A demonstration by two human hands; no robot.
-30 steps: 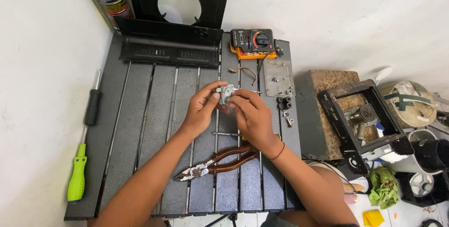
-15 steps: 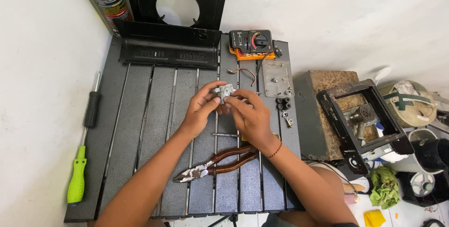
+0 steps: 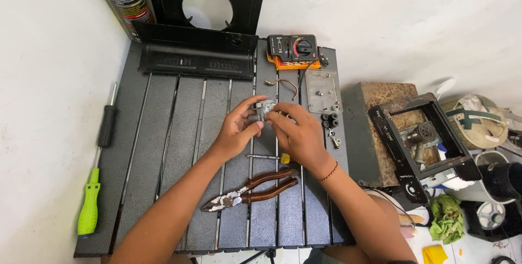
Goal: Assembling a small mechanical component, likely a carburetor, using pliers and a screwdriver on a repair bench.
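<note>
Left hand point(image 3: 236, 131) and right hand point(image 3: 296, 133) both grasping a small grey part point(image 3: 265, 108), held between fingertips above the middle of the black slatted desk point(image 3: 163, 150). Just below the hands, a thin yellow-tipped tool point(image 3: 269, 157); nearer the body, brown-handled pliers point(image 3: 250, 190). Right of the hands, a metal plate point(image 3: 321, 91); beyond, a multimeter point(image 3: 293, 51). At the desk's left edge, two screwdrivers point(image 3: 98, 171).

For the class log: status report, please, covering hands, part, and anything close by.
Both hands, left hand and right hand, pinch a small grey metal part above the slatted table. Pliers lie just below, untouched.
</note>
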